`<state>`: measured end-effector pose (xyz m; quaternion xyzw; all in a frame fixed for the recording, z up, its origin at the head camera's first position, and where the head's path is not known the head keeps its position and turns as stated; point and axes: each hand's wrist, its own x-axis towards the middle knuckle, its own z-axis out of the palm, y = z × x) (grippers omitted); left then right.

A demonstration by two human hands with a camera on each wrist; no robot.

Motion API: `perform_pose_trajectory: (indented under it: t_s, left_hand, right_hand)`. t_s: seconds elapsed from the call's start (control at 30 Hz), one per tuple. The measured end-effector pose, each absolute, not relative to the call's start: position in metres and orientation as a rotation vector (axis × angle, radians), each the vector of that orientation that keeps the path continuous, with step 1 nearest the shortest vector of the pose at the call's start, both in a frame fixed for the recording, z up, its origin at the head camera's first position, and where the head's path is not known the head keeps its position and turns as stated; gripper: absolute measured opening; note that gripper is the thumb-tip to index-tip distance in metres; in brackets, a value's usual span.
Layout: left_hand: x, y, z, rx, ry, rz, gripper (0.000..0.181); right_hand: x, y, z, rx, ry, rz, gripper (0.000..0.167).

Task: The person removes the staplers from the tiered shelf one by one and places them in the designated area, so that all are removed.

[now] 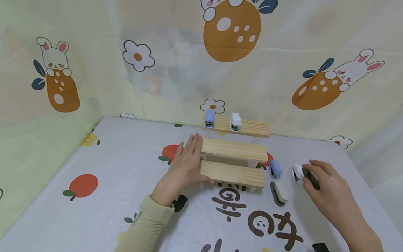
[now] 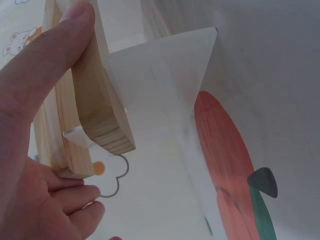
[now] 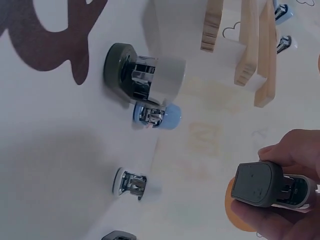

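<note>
- One small stapler (image 1: 311, 178) is off the table (image 1: 126, 189), right of the frame, pinched between thumb and fingers of the right hand (image 1: 330, 187).
- Its dark, grey-green base is smooth, flat and round-cornered; from the right wrist I can make out a paler part beside it.
- Left hand (image 1: 185, 164), at centre: fingers stretched out along the left end of a wooden rack (image 1: 233, 173), thumb against the front board.
- The rack has pale-grained boards stepping up, on whitish, translucent supports.
- On its back board, upper centre, stand a blue stapler (image 1: 209, 119) and a white stapler (image 1: 235, 122).
- Right of the rack, on the table: another blue stapler (image 1: 275, 168), a white-and-green stapler (image 1: 278, 193), and a second white stapler (image 1: 296, 174) just beside the right hand.
</note>
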<state>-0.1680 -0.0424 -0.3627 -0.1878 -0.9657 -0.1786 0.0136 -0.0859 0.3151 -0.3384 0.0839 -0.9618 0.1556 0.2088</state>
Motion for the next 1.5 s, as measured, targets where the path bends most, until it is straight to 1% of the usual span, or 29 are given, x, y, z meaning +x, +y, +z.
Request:
perform_pose_trajectory:
  t_s: [0.4,0.83,1.27,1.5]
  left_hand:
    - [-0.169,-0.043,-0.363,-0.584,-3.018,-0.560,0.143]
    - [-0.170,-0.043,-0.364,-0.581,-3.028,-0.561,0.143]
    - [-0.169,-0.043,-0.364,-0.592,-3.008,-0.567,0.142]
    - [-0.169,-0.043,-0.365,-0.582,-3.017,-0.557,0.143]
  right_hand:
    - [-0.082,0.328,-0.359,0.309,-2.707,0.396,0.035]
    - [-0.081,0.330,-0.374,0.265,-2.893,0.411,0.034]
    - [-0.082,0.332,-0.386,0.274,-2.913,0.412,0.033]
    - [-0.085,0.331,-0.387,0.221,-3.006,0.460,0.034]
